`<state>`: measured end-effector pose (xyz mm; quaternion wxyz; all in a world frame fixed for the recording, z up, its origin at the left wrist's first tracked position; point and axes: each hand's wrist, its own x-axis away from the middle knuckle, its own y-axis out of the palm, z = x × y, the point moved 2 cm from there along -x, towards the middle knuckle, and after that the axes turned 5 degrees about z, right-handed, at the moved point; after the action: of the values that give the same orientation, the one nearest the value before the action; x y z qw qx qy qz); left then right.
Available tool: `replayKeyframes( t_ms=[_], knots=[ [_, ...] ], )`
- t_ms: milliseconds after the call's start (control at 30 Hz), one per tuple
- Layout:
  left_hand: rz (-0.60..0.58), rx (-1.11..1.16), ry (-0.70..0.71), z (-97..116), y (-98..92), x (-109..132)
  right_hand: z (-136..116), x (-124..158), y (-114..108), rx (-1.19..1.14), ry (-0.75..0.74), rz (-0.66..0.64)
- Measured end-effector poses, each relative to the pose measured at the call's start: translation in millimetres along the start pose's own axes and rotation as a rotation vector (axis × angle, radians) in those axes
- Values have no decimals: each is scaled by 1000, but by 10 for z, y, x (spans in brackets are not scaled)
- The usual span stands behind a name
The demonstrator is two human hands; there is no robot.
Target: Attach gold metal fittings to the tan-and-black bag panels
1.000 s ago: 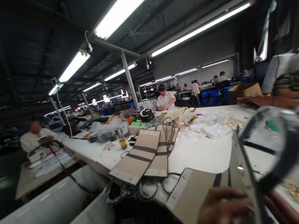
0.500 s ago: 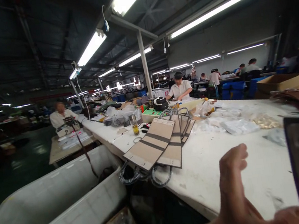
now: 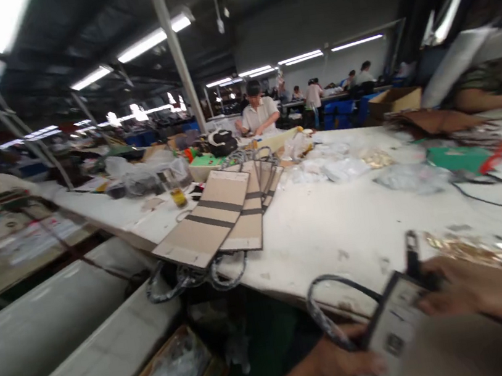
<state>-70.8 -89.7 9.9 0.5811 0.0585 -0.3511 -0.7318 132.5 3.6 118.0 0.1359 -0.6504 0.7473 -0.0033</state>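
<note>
The marks on my beige panel (image 3: 433,336) are too blurred for me to read: a dark squarish patch and a small dark stroke on a paler end band. The panel lies between 4 and 5 o'clock, tilted, with a dark edge, and a black loop handle (image 3: 326,308) in shiny clear wrap curves out from it toward 5 o'clock. My left hand (image 3: 334,360), at 5 o'clock, is closed on the panel's edge by the handle, thumb over the face. My right hand (image 3: 466,288), at 4 o'clock, pinches the far corner, beside a dark upright tab (image 3: 412,255) with a pale slot. Gold-coloured pieces (image 3: 472,250) lie just past that hand. Near centre, toward 7 o'clock, similar panels (image 3: 204,219) with two dark stripes overlap on the white table (image 3: 330,220).
</note>
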Motion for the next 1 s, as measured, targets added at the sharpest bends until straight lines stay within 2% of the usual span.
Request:
replayKeyframes(
  t_ms=[33, 67, 100, 167, 200, 300, 433, 500, 600, 667, 800, 900, 1000],
  knots=[
    [-3, 1, -42, -124, -22, -58, 68, -66, -73, 59, 30, -265],
    [3, 3, -67, -216, -45, -113, 146, -128, -102, 132, 102, -657],
    [23, 11, -78, -283, -72, -167, 220, -218, -142, 175, 147, -838],
    [88, 42, -85, -366, -130, -257, 374, -438, -173, 270, 179, -926],
    [119, 50, -87, -392, -155, -289, 452, -533, -162, 323, 175, -921],
    [165, 66, -102, -448, -187, -330, 660, -688, -89, 499, 147, -889],
    [196, 77, -128, -494, -152, -306, 793, -678, -46, 631, 116, -794],
    [213, 89, -143, -510, -126, -290, 757, -639, -71, 666, 78, -595],
    [242, 107, -164, -520, -84, -288, 542, -500, -150, 622, -28, -173],
    [274, 103, -173, -510, -45, -309, 360, -337, -190, 455, -66, 1],
    [353, 70, -153, -457, 67, -375, 195, 27, -144, -87, 3, 141],
    [381, 72, -143, -434, 143, -416, 322, 208, 4, -477, 66, 210],
    [401, 77, -138, -435, 174, -439, 540, 284, 153, -680, 134, 275]
  ],
)
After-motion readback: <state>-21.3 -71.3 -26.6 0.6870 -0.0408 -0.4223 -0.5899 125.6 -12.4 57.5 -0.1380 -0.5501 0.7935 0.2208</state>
